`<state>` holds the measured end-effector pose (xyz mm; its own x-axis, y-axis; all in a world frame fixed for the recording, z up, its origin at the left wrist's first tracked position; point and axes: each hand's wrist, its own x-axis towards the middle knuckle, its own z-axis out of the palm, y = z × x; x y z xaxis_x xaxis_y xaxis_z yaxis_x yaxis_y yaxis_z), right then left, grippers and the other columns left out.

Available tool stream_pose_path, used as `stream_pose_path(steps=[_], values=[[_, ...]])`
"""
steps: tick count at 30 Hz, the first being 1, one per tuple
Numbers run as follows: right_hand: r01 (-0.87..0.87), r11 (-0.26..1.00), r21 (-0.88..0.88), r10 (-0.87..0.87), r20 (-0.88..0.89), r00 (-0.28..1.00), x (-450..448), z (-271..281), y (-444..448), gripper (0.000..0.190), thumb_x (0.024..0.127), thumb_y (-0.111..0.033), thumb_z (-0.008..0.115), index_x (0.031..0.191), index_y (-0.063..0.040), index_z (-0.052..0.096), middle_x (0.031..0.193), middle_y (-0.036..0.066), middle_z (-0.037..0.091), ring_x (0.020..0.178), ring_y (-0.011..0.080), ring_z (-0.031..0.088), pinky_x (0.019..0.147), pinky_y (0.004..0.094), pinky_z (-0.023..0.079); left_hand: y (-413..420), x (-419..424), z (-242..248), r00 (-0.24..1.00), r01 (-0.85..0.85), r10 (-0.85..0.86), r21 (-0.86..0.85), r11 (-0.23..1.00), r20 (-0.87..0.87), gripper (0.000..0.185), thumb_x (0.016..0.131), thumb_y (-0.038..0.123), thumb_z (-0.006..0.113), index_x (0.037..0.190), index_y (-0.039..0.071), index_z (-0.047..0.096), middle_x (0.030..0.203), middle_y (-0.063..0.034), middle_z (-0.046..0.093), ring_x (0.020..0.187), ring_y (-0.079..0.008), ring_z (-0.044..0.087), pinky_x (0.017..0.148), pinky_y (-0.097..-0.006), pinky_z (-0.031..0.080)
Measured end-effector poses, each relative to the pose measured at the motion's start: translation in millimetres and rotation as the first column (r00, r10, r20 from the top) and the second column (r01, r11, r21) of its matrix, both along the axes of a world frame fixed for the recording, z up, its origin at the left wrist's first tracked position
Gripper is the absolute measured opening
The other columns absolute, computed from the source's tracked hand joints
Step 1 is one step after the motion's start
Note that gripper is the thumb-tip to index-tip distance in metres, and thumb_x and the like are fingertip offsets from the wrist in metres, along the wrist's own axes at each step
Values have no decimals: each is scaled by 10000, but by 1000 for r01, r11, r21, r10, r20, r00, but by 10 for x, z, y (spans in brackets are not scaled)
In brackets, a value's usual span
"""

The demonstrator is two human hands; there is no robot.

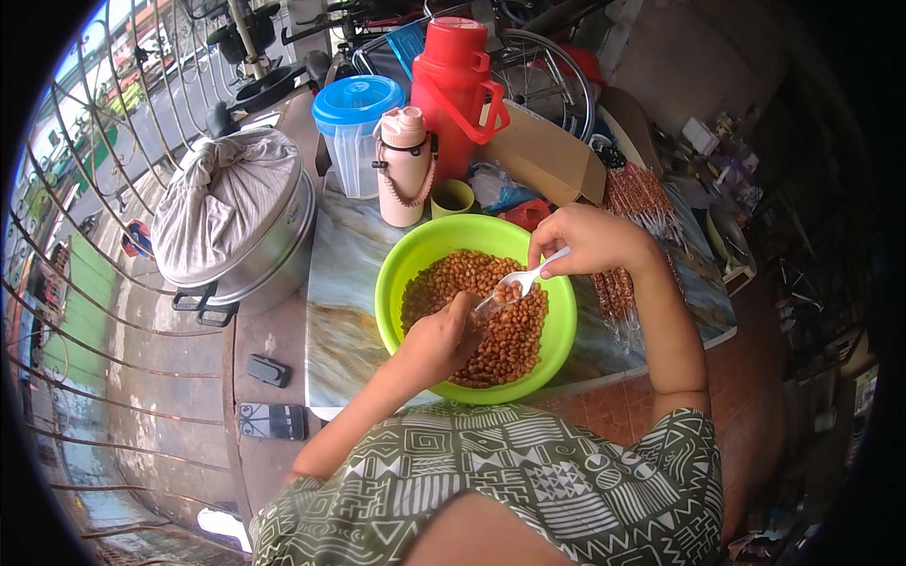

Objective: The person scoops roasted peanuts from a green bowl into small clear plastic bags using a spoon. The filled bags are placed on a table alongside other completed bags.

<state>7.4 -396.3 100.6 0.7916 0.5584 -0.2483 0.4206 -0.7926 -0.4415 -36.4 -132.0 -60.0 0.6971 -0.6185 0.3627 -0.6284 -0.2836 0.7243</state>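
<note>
A lime-green plastic basin (393, 297) holds a heap of brown peanuts (506, 354). Over its right side my right hand (589, 242) grips the handle of a white plastic spoon (527, 277), whose bowl carries a few peanuts. My left hand (442, 338) pinches a small clear plastic bag (487, 308) above the heap, and the spoon's tip is at the bag's mouth. How full the bag is, my left fingers hide. To the right of the basin lie bundles of narrow, peanut-filled plastic packets (614, 301), with more packets (640, 194) behind them.
Behind the basin stand a green cup (451, 198), a pink bottle (402, 180), a blue-lidded clear container (354, 152), a red thermos jug (447, 92) and a cardboard box (545, 152). At left are a cloth-wrapped lidded metal pot (272, 283), a phone (271, 422) and a metal grille (134, 329).
</note>
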Motion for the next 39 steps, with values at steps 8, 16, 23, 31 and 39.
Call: stream_pose_path(steps=[8, 16, 23, 31, 39], values=[[-2, 999, -46, 5, 83, 997, -79, 37, 107, 178, 768, -140, 814, 936, -99, 771, 796, 65, 669, 761, 228, 662, 698, 387, 496, 2, 18, -92, 998, -1, 4, 37, 999, -67, 464, 919, 106, 725, 1274, 16, 440, 857, -196, 639, 804, -418, 668, 670, -477, 513], [-7, 997, -82, 48, 512, 858, -418, 64, 338, 149, 812, -131, 784, 953, -98, 751, 897, 71, 689, 845, 298, 681, 744, 410, 525, 16, -33, 97, 964, -29, 33, 21, 999, -265, 429, 953, 142, 724, 1275, 14, 472, 830, -190, 611, 739, -326, 650, 666, -425, 496], [148, 989, -9, -128, 453, 882, -431, -34, 312, 133, 817, -90, 742, 950, -92, 738, 938, 96, 710, 916, 312, 699, 803, 435, 540, 178, -38, -72, 950, -130, 33, -298, 946, -310, 285, 1016, 137, 665, 1221, 19, 507, 845, -127, 620, 720, -202, 598, 670, -334, 490], [141, 990, 20, -142, 220, 965, -62, -1532, 436, 141, 817, -101, 756, 955, -75, 748, 946, 133, 734, 943, 343, 705, 838, 454, 544, 385, 9, 83, 862, -123, -82, -364, 923, -500, 293, 1056, 22, 572, 1334, 10, 481, 1201, -27, 597, 1054, -42, 560, 897, -225, 469], [95, 961, 260, -37, -218, 975, -28, -1728, 474, 204, 832, -121, 809, 1023, -59, 774, 882, 80, 764, 845, 183, 726, 786, 342, 560, 215, 63, -42, 848, -15, -158, -320, 947, -505, 351, 1052, 42, 592, 1374, -4, 462, 1273, -53, 585, 1182, -92, 538, 1016, -277, 464]])
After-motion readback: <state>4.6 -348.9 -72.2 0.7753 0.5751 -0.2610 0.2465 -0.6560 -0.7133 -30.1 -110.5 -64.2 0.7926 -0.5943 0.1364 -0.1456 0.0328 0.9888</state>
